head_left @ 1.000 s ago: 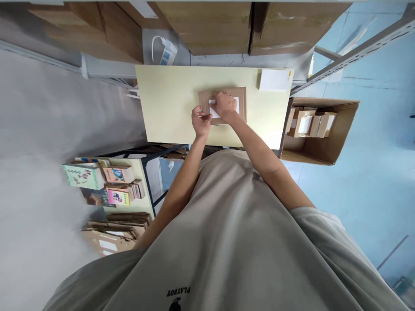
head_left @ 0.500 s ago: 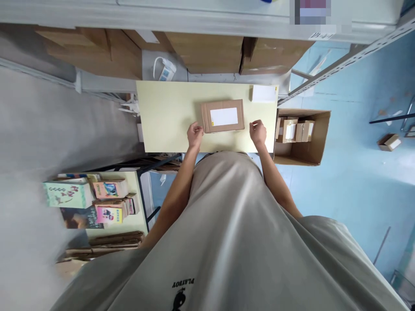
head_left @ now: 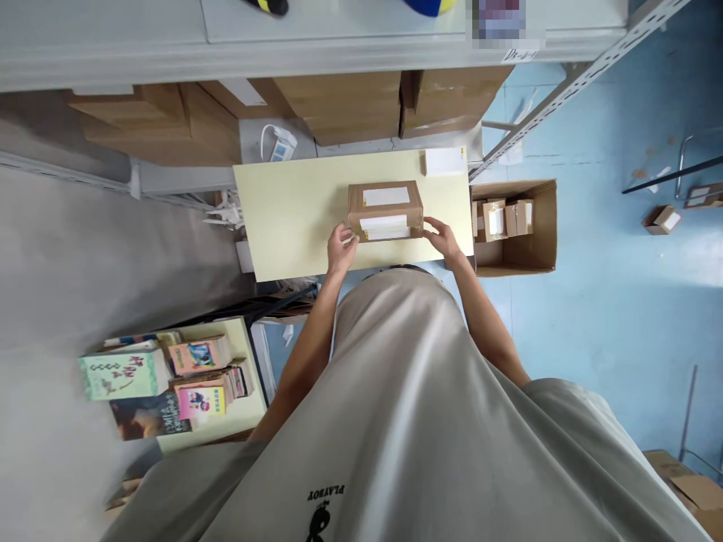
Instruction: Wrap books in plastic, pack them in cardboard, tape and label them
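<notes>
My right hand (head_left: pixel 443 239), which half a second ago hovered clear of the carton (head_left: pixel 385 210) and half a second before that lay across its label, now has its fingers and thumb against the near right corner. My left hand (head_left: pixel 342 250) is at the near left corner, as it was half a second ago, but its bent fingers now touch the cardboard, so I am gripping the carton between two hands. The carton is on or just over the middle of the counter (head_left: pixel 294 218), near my body; I cannot tell whether its underside touches. Earlier I saw one broad face with one white label; now two faces show, with one label on the upper face and white labelling on the near face that a line splits, so I cannot tell whether that is one label or two. My view has also shifted, taking in more of the upper shelf (head_left: pixel 141 45). Counting the rest: one white box (head_left: pixel 443 161) at the far right corner of the counter, one power strip (head_left: pixel 279 146) behind it, at least three parcels (head_left: pixel 495 218) inside one open box (head_left: pixel 542 226) to my right, and at least four books (head_left: pixel 121 376) to my left.
</notes>
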A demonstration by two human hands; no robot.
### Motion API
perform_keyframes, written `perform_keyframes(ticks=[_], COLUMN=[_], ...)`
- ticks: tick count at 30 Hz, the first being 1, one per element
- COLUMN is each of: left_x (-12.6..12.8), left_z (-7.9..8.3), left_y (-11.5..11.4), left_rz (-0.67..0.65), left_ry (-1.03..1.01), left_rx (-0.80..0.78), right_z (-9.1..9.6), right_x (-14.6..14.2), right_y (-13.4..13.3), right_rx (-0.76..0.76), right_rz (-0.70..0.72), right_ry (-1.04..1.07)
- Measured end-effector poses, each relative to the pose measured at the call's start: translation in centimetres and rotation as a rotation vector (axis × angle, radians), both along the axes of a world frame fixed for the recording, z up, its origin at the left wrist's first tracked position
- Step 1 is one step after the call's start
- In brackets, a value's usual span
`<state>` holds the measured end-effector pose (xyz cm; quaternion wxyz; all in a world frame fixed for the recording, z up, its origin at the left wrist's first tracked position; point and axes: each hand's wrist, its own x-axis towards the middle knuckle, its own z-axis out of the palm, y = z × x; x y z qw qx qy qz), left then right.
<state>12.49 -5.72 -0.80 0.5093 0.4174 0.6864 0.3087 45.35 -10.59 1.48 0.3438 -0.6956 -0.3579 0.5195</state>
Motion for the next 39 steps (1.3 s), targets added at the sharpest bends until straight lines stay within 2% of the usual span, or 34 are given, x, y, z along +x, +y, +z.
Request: perform_keyframes(ticks=[4, 9, 12, 15, 20, 23, 27, 29, 32, 35, 39], left_x=[-0.6, 0.5, 1.0, 1.6, 3.6, 6.3, 13.1, 18.0, 26.8, 37.0, 50.6], left_z=[1.2, 1.3, 1.3, 1.6, 3.0, 4.2, 5.8, 6.5, 6.7, 5.2, 1.3], left_y=[-1.7, -5.8, -8.0, -9.3, -9.9, -9.7, -8.3, -7.1, -4.5, -1.2, 3.2], left_rz=[-0.05, -0.066, -0.024, -0.019, -0.089, -0.115, -0.18, -0.235, -0.372, -0.562, -0.79], left_ry=[-0.06, -0.116, -0.078, -0.052, 0.03, 0.106, 0.179, 0.195, 0.208, 0.17, -0.042], left_rx=[0.095, -0.025, -0.028, -0.017, 0.037, 0.104, 0.181, 0.207, 0.23, 0.245, 0.245], right_z=[2.3, 2.7, 3.1, 3.7, 3.9, 3.7, 4.1, 4.4, 4.1, 2.4, -2.0], right_x=[0.0, -2.0, -2.3, -1.8, 0.5, 3.5, 9.9, 13.9, 19.9, 25.4, 31.4], right_y=[-3.6, -8.5, -11.3, -13.6, -14.5, -13.9, -13.3, -13.6, -14.7, -16.0, -16.4], right_rx=[0.04, 0.018, -0.023, -0.054, -0.079, -0.078, -0.053, -0.03, -0.01, -0.025, -0.128], right_rz=[-0.074, -0.131, -0.135, -0.103, -0.056, -0.034, -0.046, -0.109, -0.261, -0.423, -0.702], right_ry=[0.065, 0.16, 0.192, 0.257, 0.359, 0.412, 0.489, 0.503, 0.491, 0.465, 0.383])
